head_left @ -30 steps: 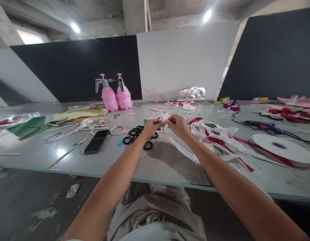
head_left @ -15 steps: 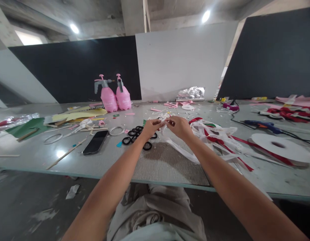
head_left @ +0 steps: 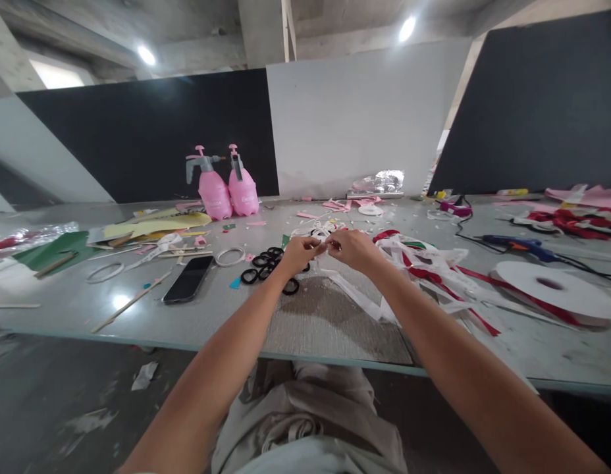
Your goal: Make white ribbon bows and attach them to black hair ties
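My left hand (head_left: 304, 255) and my right hand (head_left: 349, 248) meet above the table, fingertips pinched together and nearly touching. Between them is a white ribbon (head_left: 353, 294), mostly covered by the fingers; its strip trails down onto the table beneath my right wrist. Black elastic hair ties (head_left: 263, 261) lie in a cluster just left of my left hand. Thin white loops (head_left: 321, 227) show behind the hands. Beside my right forearm spreads a tangle of white and red ribbons (head_left: 424, 263).
A phone (head_left: 188, 280), a wooden stick (head_left: 132, 301) and two pink spray bottles (head_left: 215, 196) are on the left. On the right lie a large white ribbon spool (head_left: 577, 289) and a blue glue gun (head_left: 520, 245) with its cord. The table's front edge (head_left: 305, 359) runs close to me.
The white material that showed upright between my fingers is now mostly hidden by them. My fingertips have drawn closer together, and the trailing strip has shifted slightly.
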`<state>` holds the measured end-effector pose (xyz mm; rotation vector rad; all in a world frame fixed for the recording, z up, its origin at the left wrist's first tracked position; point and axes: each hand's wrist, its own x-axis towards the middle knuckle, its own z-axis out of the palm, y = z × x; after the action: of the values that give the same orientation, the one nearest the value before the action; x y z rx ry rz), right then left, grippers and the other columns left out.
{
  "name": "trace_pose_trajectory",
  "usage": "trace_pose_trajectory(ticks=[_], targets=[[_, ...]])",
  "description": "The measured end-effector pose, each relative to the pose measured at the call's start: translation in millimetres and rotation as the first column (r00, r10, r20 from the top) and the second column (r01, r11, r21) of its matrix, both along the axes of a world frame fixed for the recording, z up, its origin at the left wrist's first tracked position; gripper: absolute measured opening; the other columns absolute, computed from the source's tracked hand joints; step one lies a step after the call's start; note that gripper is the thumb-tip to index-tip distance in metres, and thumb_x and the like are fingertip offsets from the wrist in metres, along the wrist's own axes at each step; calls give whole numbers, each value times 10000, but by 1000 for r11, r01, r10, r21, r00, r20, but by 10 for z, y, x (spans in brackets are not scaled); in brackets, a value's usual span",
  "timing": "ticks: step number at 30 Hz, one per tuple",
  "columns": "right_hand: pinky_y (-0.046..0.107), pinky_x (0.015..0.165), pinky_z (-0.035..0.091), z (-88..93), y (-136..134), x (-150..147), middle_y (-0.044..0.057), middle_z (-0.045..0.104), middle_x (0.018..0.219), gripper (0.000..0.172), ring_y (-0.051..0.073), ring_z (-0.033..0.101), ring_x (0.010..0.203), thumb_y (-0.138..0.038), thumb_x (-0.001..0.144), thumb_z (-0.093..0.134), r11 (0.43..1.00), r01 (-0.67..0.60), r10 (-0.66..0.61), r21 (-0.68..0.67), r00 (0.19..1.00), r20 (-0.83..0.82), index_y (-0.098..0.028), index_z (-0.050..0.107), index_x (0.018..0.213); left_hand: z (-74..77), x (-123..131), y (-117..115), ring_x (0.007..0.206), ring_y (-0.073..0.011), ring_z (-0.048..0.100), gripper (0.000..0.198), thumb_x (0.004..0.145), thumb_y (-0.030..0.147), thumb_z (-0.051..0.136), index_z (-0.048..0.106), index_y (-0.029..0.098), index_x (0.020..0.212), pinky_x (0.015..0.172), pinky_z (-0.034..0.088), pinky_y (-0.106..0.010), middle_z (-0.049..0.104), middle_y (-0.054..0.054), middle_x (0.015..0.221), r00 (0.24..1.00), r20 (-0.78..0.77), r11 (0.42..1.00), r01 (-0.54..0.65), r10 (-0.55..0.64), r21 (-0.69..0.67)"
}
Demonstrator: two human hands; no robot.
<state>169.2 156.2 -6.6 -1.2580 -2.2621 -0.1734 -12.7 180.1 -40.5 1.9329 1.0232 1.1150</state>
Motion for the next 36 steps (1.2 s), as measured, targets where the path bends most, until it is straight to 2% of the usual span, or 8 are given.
trace_pose_trajectory(ticks=[8, 14, 19, 24, 27, 31, 36], targets=[[242, 623, 330, 26, 26, 47, 41, 708, 815, 253, 156, 599, 729, -198, 800, 509, 996, -42, 43, -82, 999, 16, -198, 726, 929, 4, -4, 2, 521, -73, 425, 482, 726, 602, 612, 657, 122, 712, 497, 315, -196, 498, 10, 578, 1000, -23, 1000, -10, 11, 28], [251, 616, 324, 19, -26, -13, 60, 714, 883, 238, 172, 612, 774, -203, 808, 488, 998, 62, -58, -26, 989, 135, -192, 705, 904, -10, -7, -1, 519, -68, 380, 439, 731, 554, 627, 678, 119, 724, 489, 273, -200, 472, 23, 561, 998, -64, 998, -25, 29, 57], [259, 581, 298, -19, -40, -63, 50, 711, 909, 229, 178, 620, 789, -213, 809, 470, 994, 107, -111, 33, 982, 156, -198, 681, 898, 13, -14, -20, 508, -66, 348, 403, 745, 511, 621, 692, 115, 733, 485, 257, -209, 472, 29, 544, 993, -102, 995, -53, 62, 87], [259, 576, 286, -29, -52, -134, 44, 705, 900, 204, 177, 610, 771, -251, 800, 489, 987, 160, -162, 24, 976, 144, -211, 674, 876, 50, -32, -27, 539, -83, 422, 327, 766, 443, 607, 719, 139, 803, 523, 311, -212, 574, 7, 608, 977, -186, 982, -71, 105, 177], [261, 577, 281, -18, -41, -110, 46, 698, 884, 198, 176, 597, 749, -247, 805, 482, 978, 203, -207, 53, 974, 94, -209, 670, 851, 50, -47, -28, 582, -98, 469, 296, 767, 417, 604, 727, 152, 819, 570, 351, -217, 631, -13, 672, 961, -240, 971, -78, 134, 227], [251, 587, 287, -25, 40, 86, 37, 685, 851, 153, 165, 569, 718, -234, 763, 523, 975, 212, -207, 61, 975, -79, -201, 647, 847, 28, -69, -17, 593, -105, 477, 303, 761, 431, 606, 719, 150, 774, 585, 354, -221, 625, -7, 661, 945, -288, 968, -90, 158, 234], [253, 570, 277, -79, 127, 219, 38, 630, 694, 201, 164, 519, 625, -246, 819, 431, 978, 207, -205, -18, 951, -231, -181, 618, 854, 28, -71, 15, 564, -88, 440, 363, 764, 487, 598, 691, 137, 771, 557, 345, -211, 588, 1, 670, 984, -82, 974, -140, 157, 177]])
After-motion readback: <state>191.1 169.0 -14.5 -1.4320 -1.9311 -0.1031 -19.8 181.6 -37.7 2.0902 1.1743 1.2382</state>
